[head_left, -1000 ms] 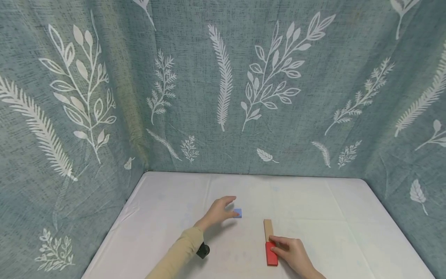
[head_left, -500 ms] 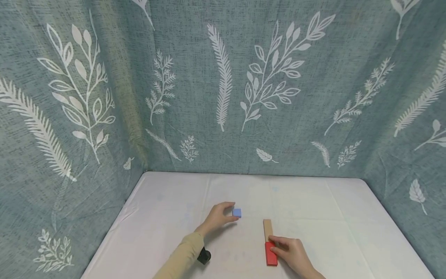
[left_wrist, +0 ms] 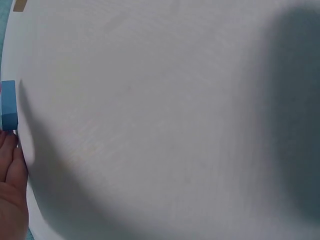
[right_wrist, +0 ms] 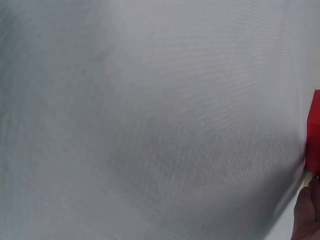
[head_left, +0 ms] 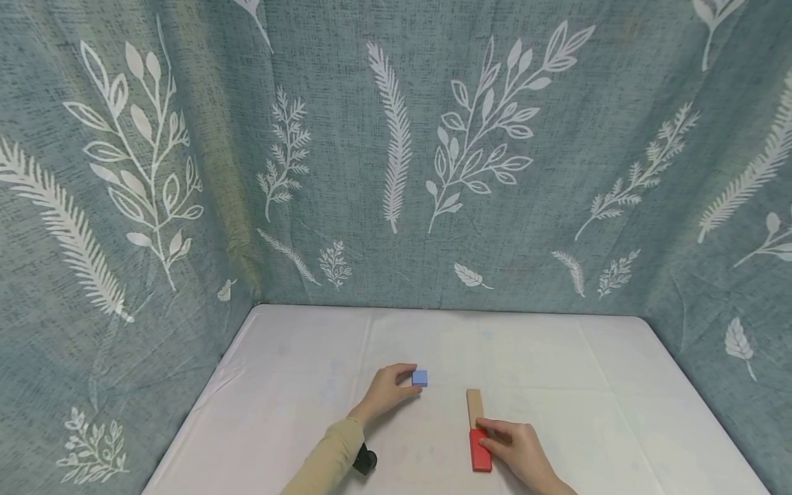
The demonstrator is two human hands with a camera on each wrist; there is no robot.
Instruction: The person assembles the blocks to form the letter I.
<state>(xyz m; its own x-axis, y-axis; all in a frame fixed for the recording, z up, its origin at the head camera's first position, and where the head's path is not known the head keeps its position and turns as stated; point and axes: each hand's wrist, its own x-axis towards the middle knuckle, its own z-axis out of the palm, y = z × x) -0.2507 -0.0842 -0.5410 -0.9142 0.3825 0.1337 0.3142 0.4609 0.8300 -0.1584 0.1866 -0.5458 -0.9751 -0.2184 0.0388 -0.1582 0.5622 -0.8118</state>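
A small blue block (head_left: 419, 379) lies on the white-covered table, left of the middle. My left hand (head_left: 385, 393) comes at it from the left, forefinger at its far edge and thumb at its near edge, pinching it. In the left wrist view the fingers (left_wrist: 14, 165) meet one end of the block (left_wrist: 9, 105). My right hand (head_left: 520, 447) holds a red block (head_left: 480, 451) by its right side and far end. Lined up beyond the red block is a plain wooden block (head_left: 474, 407). The right wrist view catches only an edge of the red block (right_wrist: 314, 137).
A white cloth covers the table (head_left: 557, 364). Teal curtains (head_left: 346, 172) with white leaf prints stand behind it and on both sides. Under the left sleeve (head_left: 328, 457) a black wrist camera (head_left: 365, 460) shows.
My left hand has drawn slightly nearer the body, and its forefinger and thumb have closed in on the blue block. The right hand and the red and wooden blocks have stayed put.
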